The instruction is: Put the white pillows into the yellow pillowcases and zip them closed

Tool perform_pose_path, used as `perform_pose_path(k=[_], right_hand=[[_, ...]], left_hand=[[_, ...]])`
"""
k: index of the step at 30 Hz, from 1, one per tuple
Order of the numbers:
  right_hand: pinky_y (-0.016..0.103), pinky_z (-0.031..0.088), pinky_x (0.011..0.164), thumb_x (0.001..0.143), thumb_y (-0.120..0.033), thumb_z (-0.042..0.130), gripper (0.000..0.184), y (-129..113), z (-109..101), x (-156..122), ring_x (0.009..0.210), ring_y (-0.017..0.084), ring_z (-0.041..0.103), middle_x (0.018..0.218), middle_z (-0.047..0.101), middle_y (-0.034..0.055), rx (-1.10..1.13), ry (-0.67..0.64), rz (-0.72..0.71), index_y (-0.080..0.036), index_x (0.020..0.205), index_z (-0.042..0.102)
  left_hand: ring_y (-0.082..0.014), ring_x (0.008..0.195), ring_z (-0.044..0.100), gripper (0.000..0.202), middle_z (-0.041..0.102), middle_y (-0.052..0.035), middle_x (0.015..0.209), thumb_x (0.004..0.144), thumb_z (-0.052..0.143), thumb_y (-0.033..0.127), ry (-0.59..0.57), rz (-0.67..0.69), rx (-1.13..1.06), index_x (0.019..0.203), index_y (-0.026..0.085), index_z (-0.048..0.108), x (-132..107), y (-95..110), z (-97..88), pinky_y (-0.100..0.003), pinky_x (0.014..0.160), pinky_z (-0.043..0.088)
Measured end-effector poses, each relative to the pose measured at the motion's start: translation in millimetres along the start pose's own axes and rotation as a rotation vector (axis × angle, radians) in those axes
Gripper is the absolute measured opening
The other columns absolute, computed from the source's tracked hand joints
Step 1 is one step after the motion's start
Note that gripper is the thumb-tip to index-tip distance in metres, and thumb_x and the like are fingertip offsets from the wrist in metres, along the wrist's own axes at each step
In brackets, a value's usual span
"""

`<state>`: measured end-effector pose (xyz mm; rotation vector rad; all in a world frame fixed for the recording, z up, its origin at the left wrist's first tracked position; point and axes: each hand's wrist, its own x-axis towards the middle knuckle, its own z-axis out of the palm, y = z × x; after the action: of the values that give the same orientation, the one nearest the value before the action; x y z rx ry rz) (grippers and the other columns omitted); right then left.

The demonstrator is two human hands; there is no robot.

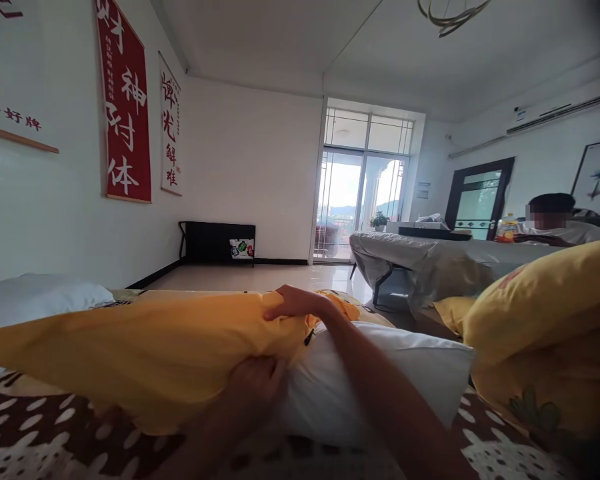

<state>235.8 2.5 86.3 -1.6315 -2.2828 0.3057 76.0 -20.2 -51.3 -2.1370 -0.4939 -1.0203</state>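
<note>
A white pillow (pixel 380 367) lies partly inside a yellow pillowcase (pixel 170 340), its right part bare. My left hand (pixel 257 380) is closed on the near edge of the case's opening, fingers curled into the cloth. Over the far edge of the same opening, my right hand (pixel 297 303) grips the yellow fabric with thumb and fingers. The case stretches away to the left. Beneath it is a brown bedspread (pixel 45 420) with white dots. A second yellow pillow (pixel 545 320) stands at the right.
Another white pillow (pixel 45 293) lies at the far left. Beyond the bed stands a table (pixel 405 250) under a plastic cover, with a person (pixel 555 217) seated behind it. A black folded panel (pixel 210 243) leans against the back wall near the glass doors (pixel 363 200).
</note>
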Motion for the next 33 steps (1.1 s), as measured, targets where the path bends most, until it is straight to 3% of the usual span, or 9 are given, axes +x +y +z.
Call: perform_pose_path(k=[3, 6, 9, 13, 16, 21, 25, 29, 33], right_hand=[[0.022, 0.034, 0.056, 0.08, -0.032, 0.059, 0.018, -16.2, -21.0, -5.9, 0.064, 0.012, 0.055, 0.072, 0.067, 0.0015, -0.3, 0.302, -0.011, -0.018, 0.074, 0.068], [0.024, 0.033, 0.061, 0.089, -0.027, 0.046, 0.023, -19.1, -22.0, -10.6, 0.073, 0.014, 0.059, 0.082, 0.07, 0.0015, -0.497, 0.599, -0.012, -0.025, 0.088, 0.069], [0.025, 0.033, 0.063, 0.091, -0.036, 0.045, 0.026, 3.6, -7.0, -13.7, 0.076, 0.016, 0.061, 0.08, 0.069, 0.0027, -0.587, 0.577, 0.092, -0.024, 0.084, 0.067], [0.025, 0.031, 0.061, 0.089, -0.05, 0.045, 0.038, 46.3, 12.0, -13.8, 0.068, 0.014, 0.058, 0.073, 0.067, 0.0028, -0.54, 0.462, 0.171, -0.022, 0.073, 0.065], [0.025, 0.029, 0.06, 0.089, -0.048, 0.045, 0.041, 62.6, 14.8, -11.0, 0.061, 0.013, 0.052, 0.063, 0.063, 0.001, -0.442, 0.608, 0.143, -0.021, 0.064, 0.061], [0.023, 0.031, 0.062, 0.091, -0.038, 0.04, 0.039, 62.9, 15.1, -8.5, 0.057, 0.011, 0.044, 0.056, 0.054, -0.0017, -0.265, 0.892, -0.015, -0.02, 0.06, 0.053], [0.026, 0.034, 0.067, 0.092, -0.035, 0.04, 0.039, 56.6, 13.7, -13.0, 0.059, 0.013, 0.043, 0.057, 0.051, -0.0005, -0.334, 0.948, -0.175, -0.02, 0.057, 0.047], [0.031, 0.035, 0.079, 0.09, -0.022, 0.041, 0.022, 46.9, 20.6, -26.6, 0.079, 0.017, 0.052, 0.082, 0.062, 0.0054, -0.611, 0.866, -0.289, -0.017, 0.076, 0.057], [0.038, 0.032, 0.091, 0.085, -0.012, 0.041, 0.027, 42.1, 59.6, -47.0, 0.107, 0.023, 0.049, 0.115, 0.061, 0.012, -0.777, 0.979, -0.248, -0.014, 0.105, 0.058]], left_hand=[[-0.0177, 0.049, 0.058, 0.01, 0.061, 0.0001, 0.057, 0.084, 0.046, 0.022, -0.007, -0.141, 0.01, 0.078, 0.021, 0.054, 25.0, -29.6, 6.6, -0.029, 0.045, 0.035], [-0.0185, 0.06, 0.063, 0.012, 0.067, -0.0009, 0.068, 0.084, 0.046, 0.023, -0.11, -0.207, -0.046, 0.087, 0.021, 0.058, 36.1, -41.9, 18.9, -0.029, 0.051, 0.041], [-0.0198, 0.063, 0.064, 0.016, 0.067, -0.0016, 0.071, 0.085, 0.043, 0.021, -0.237, -0.24, -0.07, 0.089, 0.021, 0.058, 26.8, -35.7, 38.7, -0.03, 0.055, 0.044], [-0.0223, 0.062, 0.063, 0.019, 0.066, -0.0028, 0.07, 0.086, 0.041, 0.02, -0.27, -0.244, -0.063, 0.091, 0.02, 0.06, 8.9, -25.4, 54.3, -0.032, 0.053, 0.044], [-0.0226, 0.065, 0.062, 0.03, 0.067, -0.003, 0.076, 0.083, 0.043, 0.018, -0.331, -0.189, -0.097, 0.11, 0.019, 0.055, 12.0, -22.2, 45.6, -0.033, 0.055, 0.046], [-0.0245, 0.084, 0.059, 0.034, 0.064, -0.0081, 0.097, 0.076, 0.046, 0.009, -0.293, -0.232, 0.017, 0.107, 0.018, 0.058, 34.3, -17.6, 28.4, -0.038, 0.072, 0.046], [-0.0288, 0.106, 0.05, 0.03, 0.056, -0.0136, 0.114, 0.083, 0.043, 0.012, -0.105, -0.261, 0.121, 0.109, 0.013, 0.058, 46.2, -21.2, 48.2, -0.044, 0.091, 0.039], [-0.0249, 0.09, 0.053, 0.022, 0.059, -0.0102, 0.097, 0.085, 0.042, 0.012, -0.129, -0.37, 0.054, 0.094, 0.016, 0.061, 56.0, -34.7, 74.7, -0.039, 0.079, 0.042], [-0.0232, 0.086, 0.053, 0.019, 0.059, -0.0088, 0.094, 0.082, 0.045, 0.01, -0.126, -0.445, 0.015, 0.093, 0.016, 0.06, 66.0, -43.7, 85.3, -0.036, 0.075, 0.043]])
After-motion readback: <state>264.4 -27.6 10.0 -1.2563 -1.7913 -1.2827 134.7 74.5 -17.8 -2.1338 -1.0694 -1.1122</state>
